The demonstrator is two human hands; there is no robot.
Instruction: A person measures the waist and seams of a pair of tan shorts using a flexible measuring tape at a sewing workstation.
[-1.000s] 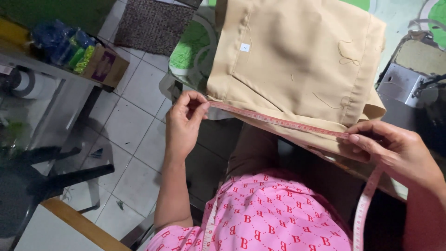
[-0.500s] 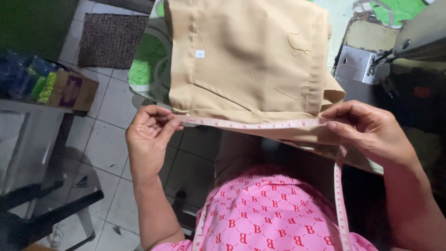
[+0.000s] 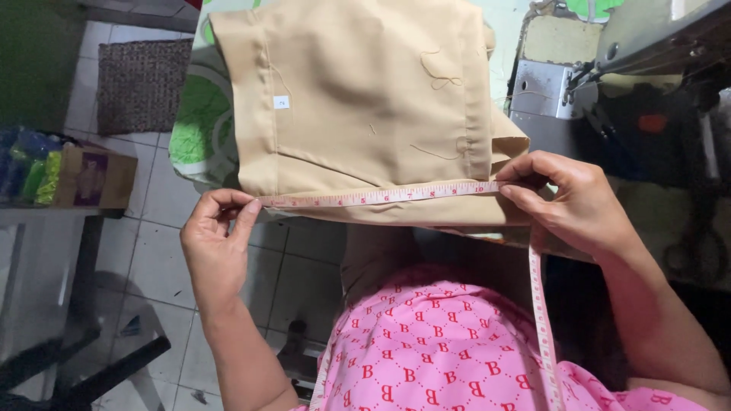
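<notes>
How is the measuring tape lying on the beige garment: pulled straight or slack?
Pulled straight. The measuring tape runs in a taut line along the beige garment's lower edge, pinched by the left hand and right hand; its spare length hangs down.

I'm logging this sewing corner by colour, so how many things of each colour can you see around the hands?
Beige: 1, folded garment
Pink: 1, measuring tape, pinched taut by left hand and right hand
Green: 1, mat
Brown: 2, doormat, cardboard box
Grey: 1, sewing machine
Total: 6
</notes>
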